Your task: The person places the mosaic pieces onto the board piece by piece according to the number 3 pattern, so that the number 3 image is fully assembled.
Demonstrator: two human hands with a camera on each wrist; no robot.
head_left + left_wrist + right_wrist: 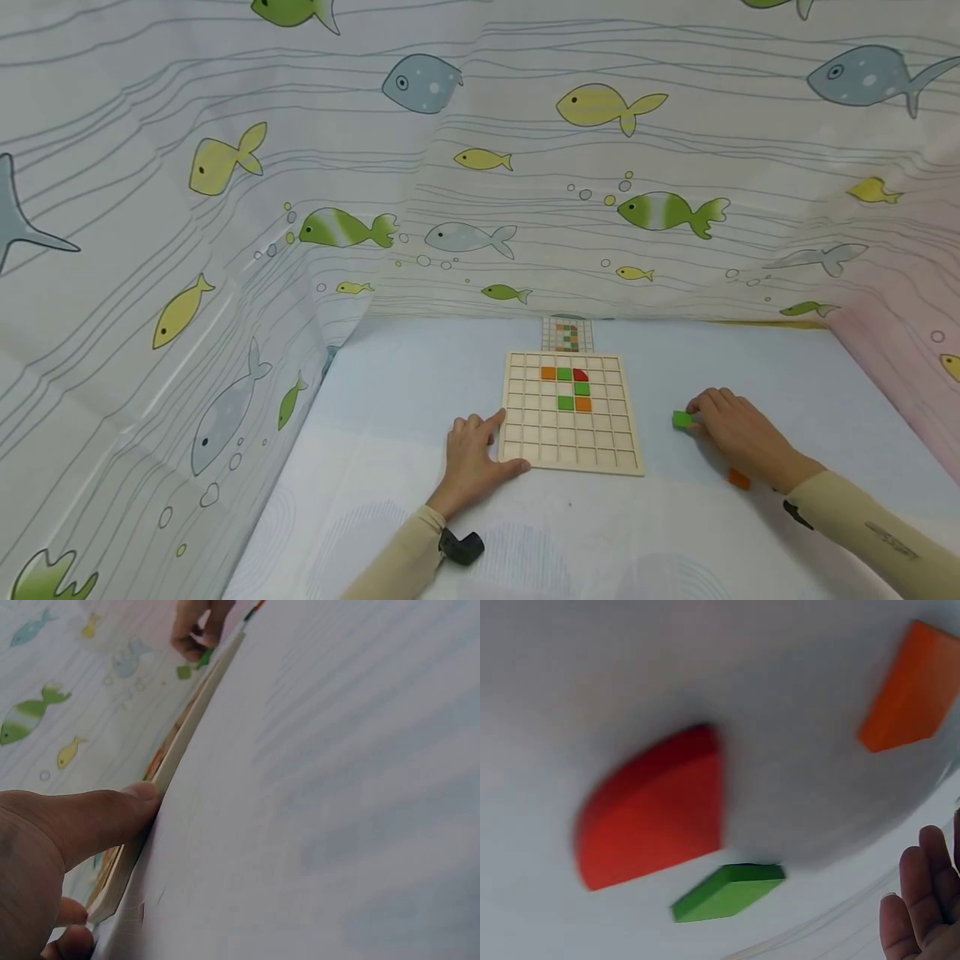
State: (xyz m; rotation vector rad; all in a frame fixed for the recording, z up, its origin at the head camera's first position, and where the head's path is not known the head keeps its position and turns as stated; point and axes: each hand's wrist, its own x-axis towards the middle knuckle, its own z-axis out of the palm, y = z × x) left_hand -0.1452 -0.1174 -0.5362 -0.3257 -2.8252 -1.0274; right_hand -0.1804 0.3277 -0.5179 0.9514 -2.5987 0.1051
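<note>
White sheet (517,192) printed with green, yellow and blue fish closes off the back and left. Pale table (375,400) below it. Pale wood grid board (540,433) lies flat mid-table. Six coloured pieces sit on it in the upper rows: orange, green, red quarter-round across; green under the red; then green, orange one row lower.

Right hand (738,433): right of the board, well apart from it, fingers bent, thumb and forefinger pinching a green block (681,420). Left hand (476,460): fingers apart, forefinger touching the board's left edge, thumb on the near edge by the corner. Grid card (567,335) lies just behind the board's far edge, with a similar coloured pattern.

Loose stuff under the right arm: red quarter-round piece (660,817) on the table, second green piece (727,892) just beside it, apart from the visible fingers; can't tell if it's the same one as in the head view. Orange block (738,478) lies near the right wrist, apart from the red.
</note>
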